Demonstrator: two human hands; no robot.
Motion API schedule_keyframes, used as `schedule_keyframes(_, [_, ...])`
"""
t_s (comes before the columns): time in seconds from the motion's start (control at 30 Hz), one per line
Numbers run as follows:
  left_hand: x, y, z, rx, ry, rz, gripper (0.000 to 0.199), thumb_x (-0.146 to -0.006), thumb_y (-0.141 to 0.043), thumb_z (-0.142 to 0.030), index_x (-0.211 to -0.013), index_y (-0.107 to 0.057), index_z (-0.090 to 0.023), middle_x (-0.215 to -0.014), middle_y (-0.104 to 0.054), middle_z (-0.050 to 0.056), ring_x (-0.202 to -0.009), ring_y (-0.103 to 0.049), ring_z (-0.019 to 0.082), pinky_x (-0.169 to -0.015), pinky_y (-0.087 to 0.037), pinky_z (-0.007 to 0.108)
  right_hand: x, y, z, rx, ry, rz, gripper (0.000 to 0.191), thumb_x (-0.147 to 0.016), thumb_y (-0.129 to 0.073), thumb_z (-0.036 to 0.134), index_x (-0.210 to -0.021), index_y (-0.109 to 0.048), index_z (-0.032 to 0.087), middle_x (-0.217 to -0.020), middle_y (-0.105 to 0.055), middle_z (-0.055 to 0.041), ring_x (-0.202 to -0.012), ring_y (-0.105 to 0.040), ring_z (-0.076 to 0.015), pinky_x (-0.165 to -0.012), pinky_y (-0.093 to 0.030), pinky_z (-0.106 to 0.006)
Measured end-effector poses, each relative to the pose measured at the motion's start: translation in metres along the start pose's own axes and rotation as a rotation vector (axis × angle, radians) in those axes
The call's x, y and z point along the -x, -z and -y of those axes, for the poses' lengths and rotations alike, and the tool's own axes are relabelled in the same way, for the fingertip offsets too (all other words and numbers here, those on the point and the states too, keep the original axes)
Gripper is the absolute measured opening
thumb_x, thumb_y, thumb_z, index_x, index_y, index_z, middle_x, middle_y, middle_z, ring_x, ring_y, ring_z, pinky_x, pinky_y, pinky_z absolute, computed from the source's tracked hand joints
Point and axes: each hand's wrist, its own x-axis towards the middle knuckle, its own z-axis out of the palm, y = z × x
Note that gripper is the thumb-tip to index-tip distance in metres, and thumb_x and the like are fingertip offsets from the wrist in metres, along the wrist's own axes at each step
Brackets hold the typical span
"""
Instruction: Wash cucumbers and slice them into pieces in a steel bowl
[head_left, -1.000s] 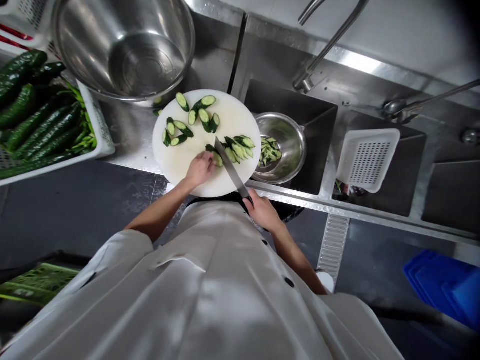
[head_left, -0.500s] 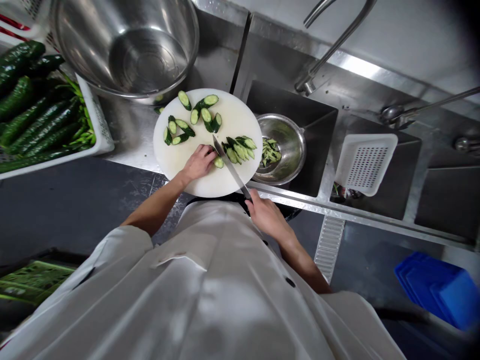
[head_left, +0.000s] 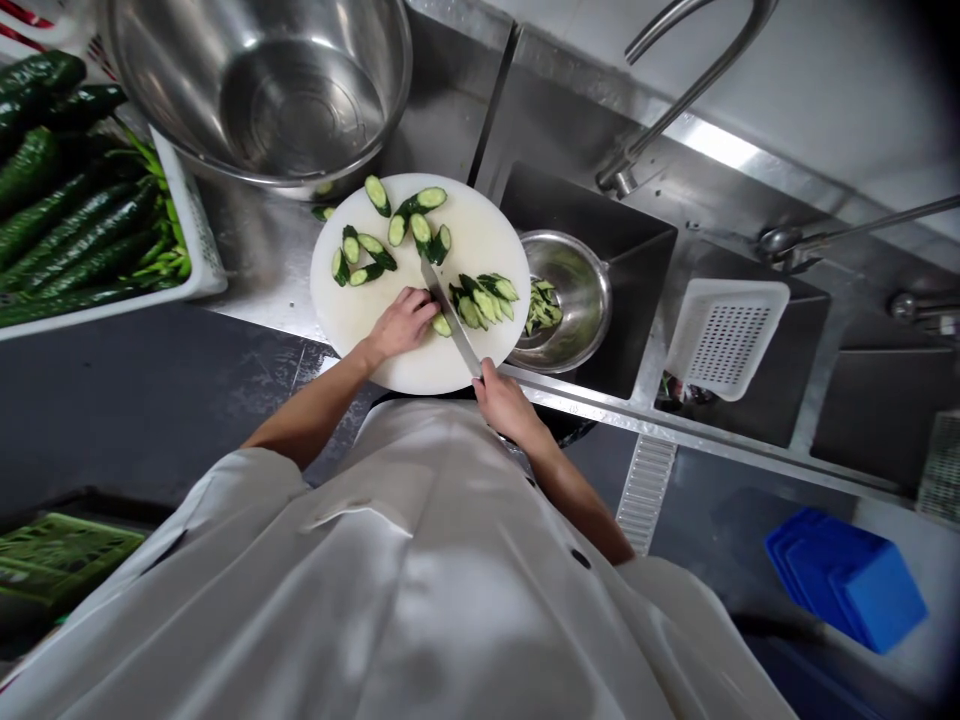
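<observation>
On the round white cutting board (head_left: 360, 345), my left hand (head_left: 403, 325) is closed over a cucumber piece (head_left: 441, 325), mostly hidden under the fingers. My right hand (head_left: 508, 402) grips the handle of a kitchen knife (head_left: 459, 335) at the board's near right edge. The blade lies slantwise over the board, right beside my left fingertips and the cucumber piece. Sliced cucumber (head_left: 484, 300) lies in a row to the right of the blade. Several thicker cucumber chunks (head_left: 420, 228) are scattered over the board's far side and left.
A large steel basin (head_left: 352, 150) stands behind the board. A white crate (head_left: 204, 240) of whole cucumbers (head_left: 82, 245) is at left. To the right, a steel bowl (head_left: 581, 310) with cut cucumber sits at the sink, followed by a white perforated basket (head_left: 727, 335). Faucets (head_left: 694, 90) rise behind.
My right hand and the knife have moved slightly left, bringing the blade closer to my left fingers. My left hand still holds the cucumber piece. The view has shifted a little.
</observation>
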Motion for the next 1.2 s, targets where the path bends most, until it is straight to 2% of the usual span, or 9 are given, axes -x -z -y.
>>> schedule_keyframes(0.17, [0.002,-0.002,0.005,0.004,-0.027,-0.002,0.033,-0.1,-0.042,-0.013,-0.123,-0.065,-0.02,-0.119,-0.06,0.015,-0.114,-0.052,0.03,-0.097,-0.054,0.047,0.0009,0.0011,0.0002,0.003,0.003,-0.012,0.039,-0.111,-0.035,0.033,-0.144,-0.046,0.014,-0.106,-0.076,-0.0167,-0.099,-0.07,-0.0326,-0.079,-0.044,-0.034])
schedule_keyframes(0.57, [0.0041,-0.0056,0.007,-0.008,-0.044,-0.041,0.03,-0.102,-0.042,-0.015,-0.118,-0.067,-0.018,-0.109,-0.062,0.014,-0.109,-0.053,0.029,-0.096,-0.053,0.046,-0.0041,-0.0018,0.0045,-0.034,0.012,-0.022,0.038,-0.11,-0.036,0.03,-0.142,-0.047,0.012,-0.107,-0.076,-0.0178,-0.098,-0.07,-0.0319,-0.078,-0.043,-0.033])
schedule_keyframes(0.7, [0.0045,-0.0047,0.0081,0.01,-0.058,-0.052,0.032,-0.104,-0.04,-0.015,-0.121,-0.067,-0.018,-0.109,-0.062,0.013,-0.108,-0.054,0.028,-0.094,-0.053,0.043,-0.0027,-0.0017,0.0058,-0.017,0.004,-0.041,0.039,-0.11,-0.037,0.034,-0.143,-0.046,0.015,-0.104,-0.076,-0.0158,-0.097,-0.07,-0.032,-0.077,-0.042,-0.032])
schedule_keyframes(1.2, [0.0051,-0.0089,0.0107,-0.089,-0.09,-0.093,0.03,-0.106,-0.039,-0.014,-0.109,-0.069,-0.018,-0.095,-0.062,0.009,-0.093,-0.056,0.024,-0.086,-0.054,0.037,-0.0073,-0.0072,0.0075,-0.027,0.017,-0.041,0.039,-0.11,-0.037,0.031,-0.143,-0.047,0.013,-0.104,-0.076,-0.0165,-0.096,-0.07,-0.0316,-0.076,-0.043,-0.032])
